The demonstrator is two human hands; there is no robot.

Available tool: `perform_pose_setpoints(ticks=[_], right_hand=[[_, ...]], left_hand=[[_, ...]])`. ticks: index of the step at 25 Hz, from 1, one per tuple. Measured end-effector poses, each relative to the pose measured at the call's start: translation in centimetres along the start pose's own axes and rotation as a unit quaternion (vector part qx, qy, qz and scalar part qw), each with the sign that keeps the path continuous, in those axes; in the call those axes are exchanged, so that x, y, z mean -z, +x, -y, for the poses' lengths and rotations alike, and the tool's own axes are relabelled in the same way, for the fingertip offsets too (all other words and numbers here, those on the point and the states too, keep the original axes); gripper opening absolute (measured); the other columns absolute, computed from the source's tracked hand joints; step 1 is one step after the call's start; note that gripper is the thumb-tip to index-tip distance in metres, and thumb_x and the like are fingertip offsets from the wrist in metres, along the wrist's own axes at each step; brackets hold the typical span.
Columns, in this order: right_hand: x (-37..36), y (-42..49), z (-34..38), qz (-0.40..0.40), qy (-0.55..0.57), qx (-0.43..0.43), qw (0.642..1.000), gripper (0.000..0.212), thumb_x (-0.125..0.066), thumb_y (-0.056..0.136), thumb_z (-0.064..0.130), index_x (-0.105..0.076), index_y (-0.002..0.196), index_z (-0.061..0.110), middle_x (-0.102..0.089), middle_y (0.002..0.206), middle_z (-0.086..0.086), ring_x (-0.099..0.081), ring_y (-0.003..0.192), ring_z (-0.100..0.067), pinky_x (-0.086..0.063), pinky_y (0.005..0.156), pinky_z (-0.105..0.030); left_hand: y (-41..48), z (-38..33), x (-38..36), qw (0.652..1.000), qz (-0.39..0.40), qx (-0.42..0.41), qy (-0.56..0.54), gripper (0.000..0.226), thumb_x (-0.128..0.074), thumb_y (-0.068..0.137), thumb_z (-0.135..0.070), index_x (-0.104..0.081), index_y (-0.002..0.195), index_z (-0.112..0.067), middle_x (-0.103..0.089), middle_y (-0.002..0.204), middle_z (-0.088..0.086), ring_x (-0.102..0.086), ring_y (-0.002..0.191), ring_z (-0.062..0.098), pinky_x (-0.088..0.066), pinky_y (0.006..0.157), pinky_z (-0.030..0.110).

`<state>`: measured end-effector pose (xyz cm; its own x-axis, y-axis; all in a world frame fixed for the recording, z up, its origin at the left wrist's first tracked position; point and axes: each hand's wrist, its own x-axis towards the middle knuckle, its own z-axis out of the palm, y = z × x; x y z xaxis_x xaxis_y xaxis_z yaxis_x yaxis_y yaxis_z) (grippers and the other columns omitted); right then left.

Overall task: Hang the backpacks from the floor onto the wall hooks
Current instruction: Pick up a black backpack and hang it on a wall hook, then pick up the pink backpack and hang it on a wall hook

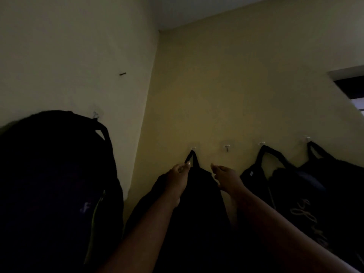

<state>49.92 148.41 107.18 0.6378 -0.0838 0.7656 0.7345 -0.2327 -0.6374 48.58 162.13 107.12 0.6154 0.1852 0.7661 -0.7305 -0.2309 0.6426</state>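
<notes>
A black backpack hangs by its top loop from a small white hook on the yellow wall. My left hand pinches the loop's left side just below the hook. My right hand is beside the pack's right shoulder, fingers apart, holding nothing that I can see. To the right, a second dark backpack hangs from a hook, and a third from the far hook. One hook between them is bare. The room is very dim.
A large black backpack hangs on the left wall from a hook, close to my left arm. A nail sticks out higher on that wall. The wall corner runs down at centre. A dark opening is at far right.
</notes>
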Motion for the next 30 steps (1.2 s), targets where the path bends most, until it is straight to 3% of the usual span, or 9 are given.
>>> perform_pose_setpoints(ticks=[7, 8, 11, 13, 15, 18, 21, 25, 30], right_hand=[[5.9, -18.0, 2.3, 0.047, 0.100, -0.142, 0.984, 0.036, -0.043, 0.095, 0.042, -0.059, 0.117, 0.018, -0.061, 0.093, 0.005, -0.057, 0.089, -0.011, -0.046, 0.079, -0.027], [6.7, -20.5, 2.7, 0.049, 0.103, -0.154, 0.982, 0.031, -0.043, 0.095, 0.041, -0.057, 0.116, 0.023, -0.060, 0.092, 0.009, -0.057, 0.091, -0.010, -0.045, 0.082, -0.028], [9.9, -27.6, 4.1, 0.035, 0.107, -0.200, 0.973, 0.041, -0.042, 0.096, 0.040, -0.050, 0.128, 0.015, -0.058, 0.118, 0.002, -0.052, 0.121, -0.022, -0.040, 0.103, -0.037], [11.9, -32.2, 4.6, 0.021, 0.093, -0.213, 0.973, 0.044, -0.041, 0.096, 0.040, -0.047, 0.132, 0.015, -0.058, 0.128, -0.008, -0.057, 0.115, -0.021, -0.043, 0.100, -0.036], [14.1, -37.1, 5.0, -0.007, 0.075, -0.223, 0.972, 0.048, -0.041, 0.095, 0.042, -0.044, 0.135, 0.016, -0.059, 0.124, -0.002, -0.055, 0.098, -0.008, -0.043, 0.088, -0.025], [17.4, -44.7, 5.8, -0.073, 0.064, -0.257, 0.961, 0.045, -0.042, 0.095, 0.040, -0.046, 0.134, 0.017, -0.052, 0.136, -0.009, -0.053, 0.105, -0.014, -0.042, 0.081, -0.022], [21.1, -53.2, 7.6, -0.141, 0.067, -0.307, 0.939, 0.027, -0.040, 0.097, 0.037, -0.049, 0.118, 0.024, -0.048, 0.140, -0.018, -0.044, 0.131, -0.029, -0.041, 0.098, -0.035], [27.2, -63.6, 9.9, -0.224, 0.029, -0.353, 0.908, 0.034, -0.037, 0.098, 0.034, -0.048, 0.127, 0.020, -0.057, 0.122, -0.005, -0.052, 0.118, -0.022, -0.040, 0.099, -0.038], [36.8, -74.8, 13.1, -0.318, -0.013, -0.413, 0.853, 0.043, -0.036, 0.098, 0.036, -0.042, 0.137, 0.018, -0.043, 0.146, -0.011, -0.040, 0.133, -0.030, -0.030, 0.111, -0.047]], left_hand=[[-16.5, -1.7, -0.5, 0.990, 0.059, 0.097, -0.086, 0.052, -0.040, 0.093, -0.045, -0.044, 0.136, -0.016, -0.051, 0.137, 0.006, -0.049, 0.125, 0.024, -0.040, 0.105, 0.034], [-18.7, -1.8, -0.7, 0.987, 0.068, 0.112, -0.095, 0.052, -0.039, 0.093, -0.046, -0.043, 0.137, -0.016, -0.050, 0.138, 0.006, -0.048, 0.127, 0.025, -0.039, 0.106, 0.035], [-25.7, -2.9, -1.8, 0.977, 0.086, 0.160, -0.113, 0.054, -0.036, 0.095, -0.044, -0.038, 0.140, -0.014, -0.042, 0.146, 0.009, -0.040, 0.134, 0.025, -0.031, 0.098, 0.027], [-30.7, -3.8, -2.4, 0.971, 0.090, 0.177, -0.132, 0.053, -0.034, 0.096, -0.041, -0.037, 0.140, -0.012, -0.042, 0.146, 0.009, -0.039, 0.135, 0.024, -0.031, 0.096, 0.027], [-35.9, -4.8, -2.7, 0.964, 0.097, 0.202, -0.141, 0.054, -0.033, 0.096, -0.041, -0.036, 0.141, -0.011, -0.039, 0.148, 0.010, -0.037, 0.137, 0.025, -0.031, 0.104, 0.030], [-43.8, -6.4, -2.6, 0.952, 0.131, 0.235, -0.144, 0.056, -0.032, 0.095, -0.045, -0.034, 0.143, -0.015, -0.037, 0.150, 0.006, -0.033, 0.139, 0.022, -0.026, 0.111, 0.034], [-52.1, -8.7, -2.7, 0.937, 0.179, 0.257, -0.157, 0.055, -0.035, 0.094, -0.046, -0.032, 0.143, -0.020, -0.037, 0.150, 0.002, -0.032, 0.139, 0.019, -0.025, 0.111, 0.034], [-62.1, -11.9, -4.7, 0.902, 0.236, 0.307, -0.189, 0.050, -0.038, 0.097, -0.034, -0.034, 0.142, -0.013, -0.036, 0.150, 0.006, -0.032, 0.139, 0.020, -0.024, 0.113, 0.032], [-73.9, -17.0, -10.8, 0.851, 0.319, 0.355, -0.218, 0.045, -0.039, 0.097, -0.030, -0.043, 0.136, -0.009, -0.044, 0.146, 0.010, -0.040, 0.134, 0.022, -0.028, 0.112, 0.032]])
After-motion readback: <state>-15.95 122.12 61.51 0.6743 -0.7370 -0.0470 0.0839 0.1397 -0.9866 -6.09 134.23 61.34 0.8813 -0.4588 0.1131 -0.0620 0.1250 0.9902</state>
